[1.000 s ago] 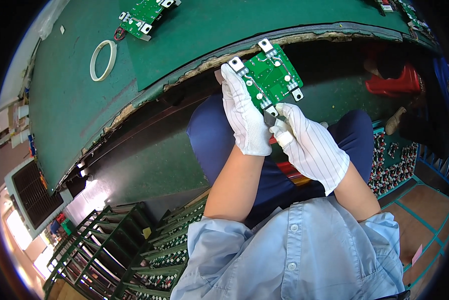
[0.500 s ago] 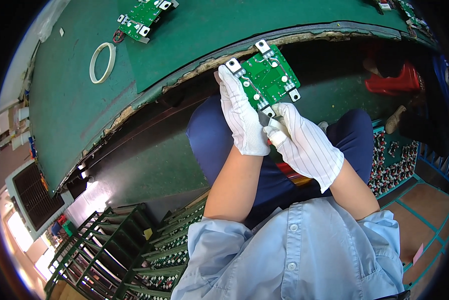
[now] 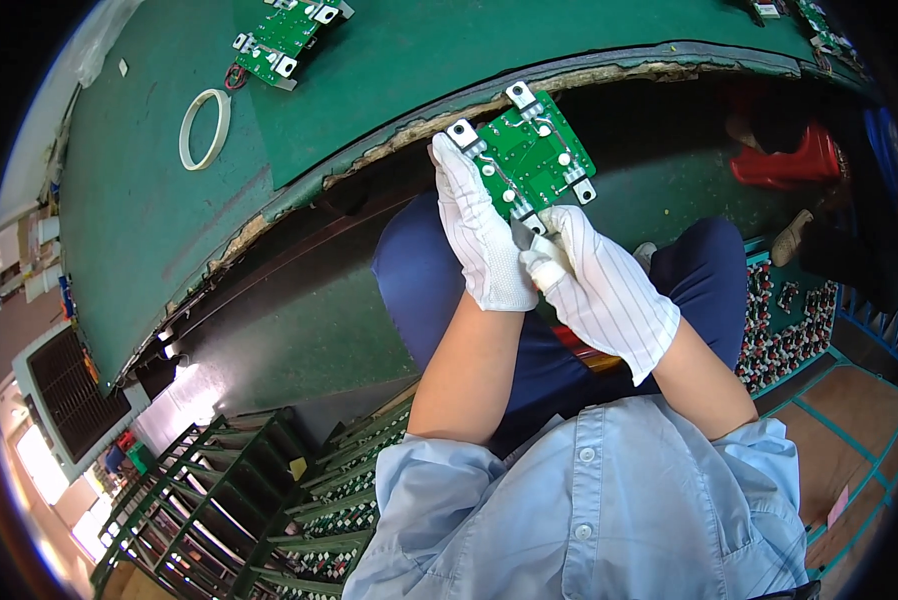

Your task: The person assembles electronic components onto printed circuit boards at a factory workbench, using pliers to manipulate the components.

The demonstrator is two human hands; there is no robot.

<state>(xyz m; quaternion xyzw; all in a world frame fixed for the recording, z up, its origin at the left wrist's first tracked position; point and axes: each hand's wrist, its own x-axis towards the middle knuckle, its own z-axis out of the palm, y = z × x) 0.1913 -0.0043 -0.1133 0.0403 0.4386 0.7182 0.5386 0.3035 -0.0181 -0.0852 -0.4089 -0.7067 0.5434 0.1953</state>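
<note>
A green circuit board (image 3: 534, 155) with white-and-metal terminals at its corners is tilted above my lap, just off the bench edge. Along its left side, my left hand (image 3: 474, 225) in a white glove is closed on it. My right hand (image 3: 609, 285), in a striped white glove, grips a small tool with a flat dark grey tip (image 3: 521, 235). That tip lies by the board's lowest terminal (image 3: 530, 219); whether the two touch, I cannot tell. The tool's handle is mostly hidden in the glove, as are the left fingertips behind the board.
The green bench (image 3: 319, 110) has a worn, chipped front edge. On it lie a roll of tape (image 3: 205, 130) and another circuit board (image 3: 284, 42) with wires. Racks of boards (image 3: 319, 520) stand at lower left. A tray of small parts (image 3: 789, 325) sits at right, near a red stool (image 3: 789, 160).
Both hands and the board have shifted slightly left. The tool's dark tip has moved a little left along with the right hand.
</note>
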